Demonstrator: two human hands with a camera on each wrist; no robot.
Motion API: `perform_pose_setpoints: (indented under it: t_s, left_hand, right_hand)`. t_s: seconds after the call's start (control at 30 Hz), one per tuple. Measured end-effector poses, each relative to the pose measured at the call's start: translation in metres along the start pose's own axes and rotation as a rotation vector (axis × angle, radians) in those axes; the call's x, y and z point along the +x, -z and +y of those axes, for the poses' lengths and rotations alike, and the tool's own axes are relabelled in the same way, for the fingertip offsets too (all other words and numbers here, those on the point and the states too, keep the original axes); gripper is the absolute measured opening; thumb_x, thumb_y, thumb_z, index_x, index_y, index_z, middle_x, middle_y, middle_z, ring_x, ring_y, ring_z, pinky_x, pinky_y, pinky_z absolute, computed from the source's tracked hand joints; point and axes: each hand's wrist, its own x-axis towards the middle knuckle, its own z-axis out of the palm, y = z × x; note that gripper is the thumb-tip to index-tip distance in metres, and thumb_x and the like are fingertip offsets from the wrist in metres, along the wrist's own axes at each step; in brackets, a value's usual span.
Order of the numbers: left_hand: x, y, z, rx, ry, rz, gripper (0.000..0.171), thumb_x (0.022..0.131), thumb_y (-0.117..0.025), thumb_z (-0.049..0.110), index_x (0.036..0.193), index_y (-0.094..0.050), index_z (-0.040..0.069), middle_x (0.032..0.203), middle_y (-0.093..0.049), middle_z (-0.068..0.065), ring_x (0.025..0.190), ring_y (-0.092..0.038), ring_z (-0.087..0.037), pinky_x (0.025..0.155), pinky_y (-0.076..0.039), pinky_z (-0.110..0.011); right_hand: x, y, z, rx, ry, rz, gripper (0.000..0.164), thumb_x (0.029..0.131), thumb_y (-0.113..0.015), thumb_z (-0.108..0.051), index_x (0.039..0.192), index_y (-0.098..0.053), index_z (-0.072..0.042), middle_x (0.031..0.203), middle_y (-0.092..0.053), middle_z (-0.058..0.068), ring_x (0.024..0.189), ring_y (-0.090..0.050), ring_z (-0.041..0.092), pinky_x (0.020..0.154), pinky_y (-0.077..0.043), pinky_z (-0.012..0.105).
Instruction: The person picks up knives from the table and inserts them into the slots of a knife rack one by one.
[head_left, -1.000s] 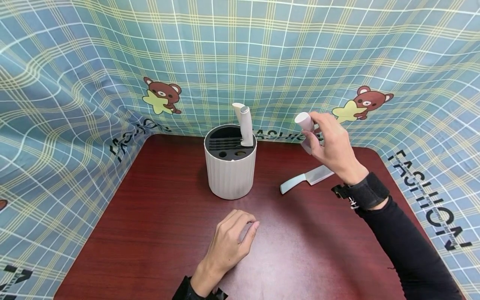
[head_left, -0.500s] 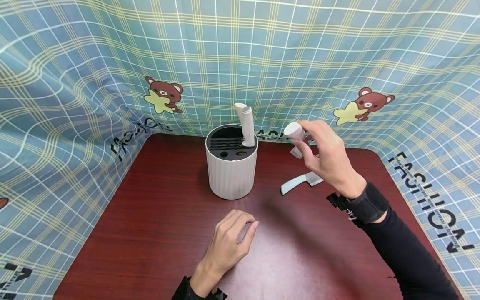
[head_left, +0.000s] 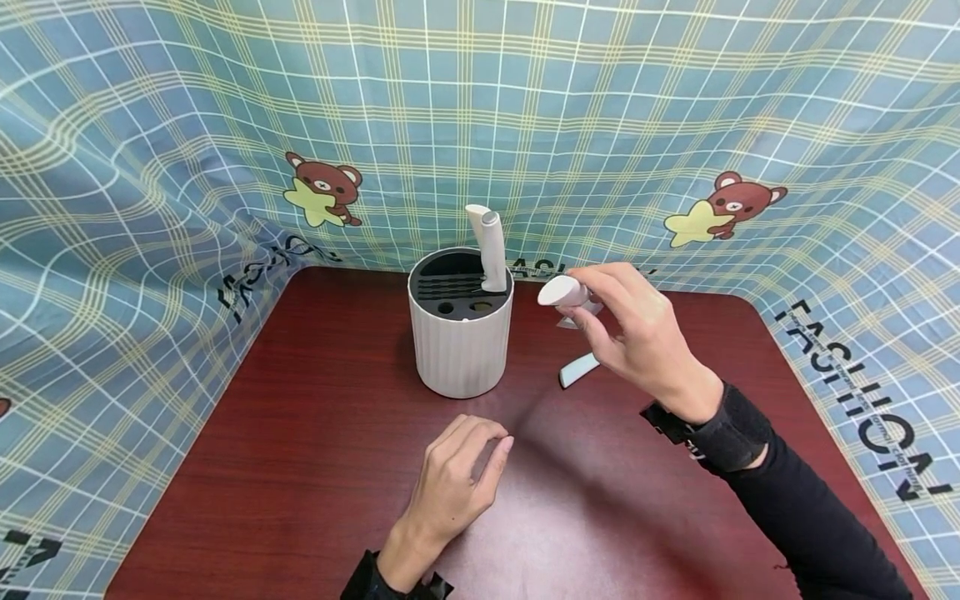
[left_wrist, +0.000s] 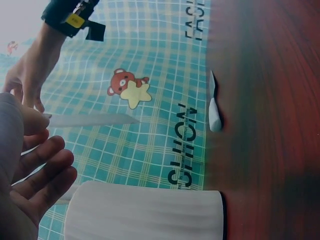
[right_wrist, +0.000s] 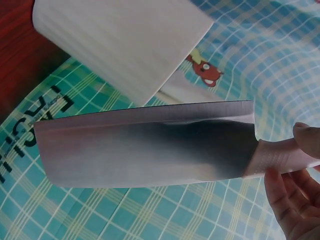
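My right hand [head_left: 637,329] grips the pale handle of a cleaver [right_wrist: 150,145] in the air, right of the knife block. Its broad, blunt-ended blade fills the middle of the right wrist view. The ribbed white knife block [head_left: 461,354] stands upright at the table's centre, with black slots and round holes on top. Two white-handled knives [head_left: 492,254] stand in it. A knife with a light blue handle [head_left: 579,371] lies on the table, its blade hidden behind my right hand in the head view. My left hand [head_left: 453,475] rests on the table before the block, fingers loosely bent, holding nothing.
The dark red wooden table [head_left: 300,433] is bordered at the back and sides by a blue checked cloth [head_left: 420,125] with printed bears. In the left wrist view, the lying knife [left_wrist: 214,107] shows whole, blade included.
My right hand has moved left and lower with the cleaver, towards the knife block, and the handle's end has tilted further left. It now covers the lying knife's blade. The left hand stays put.
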Motion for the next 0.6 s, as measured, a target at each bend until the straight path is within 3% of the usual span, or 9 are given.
perform_pose_setpoints:
  t_s: [0.4, 0.6]
  left_hand:
    - [0.010, 0.003, 0.003, 0.000, -0.071, 0.070, 0.007, 0.093, -0.069, 0.008, 0.099, -0.069, 0.004, 0.090, -0.070, -0.002, 0.082, -0.066, -0.014, 0.076, -0.056, -0.025]
    - [0.018, 0.004, 0.007, 0.009, -0.116, 0.129, 0.014, 0.094, -0.068, 0.011, 0.104, -0.069, 0.001, 0.094, -0.070, -0.007, 0.085, -0.067, -0.018, 0.076, -0.056, -0.028]
  right_hand:
    - [-0.006, -0.003, -0.020, 0.056, 0.037, -0.049, 0.032, 0.102, -0.058, -0.021, 0.122, -0.067, 0.002, 0.108, -0.069, 0.016, 0.098, -0.064, 0.025, 0.082, -0.051, 0.031]
    - [-0.010, -0.006, -0.033, 0.083, 0.078, -0.048, 0.030, 0.102, -0.059, -0.021, 0.119, -0.069, 0.003, 0.108, -0.070, 0.015, 0.095, -0.064, 0.021, 0.074, -0.054, 0.026]
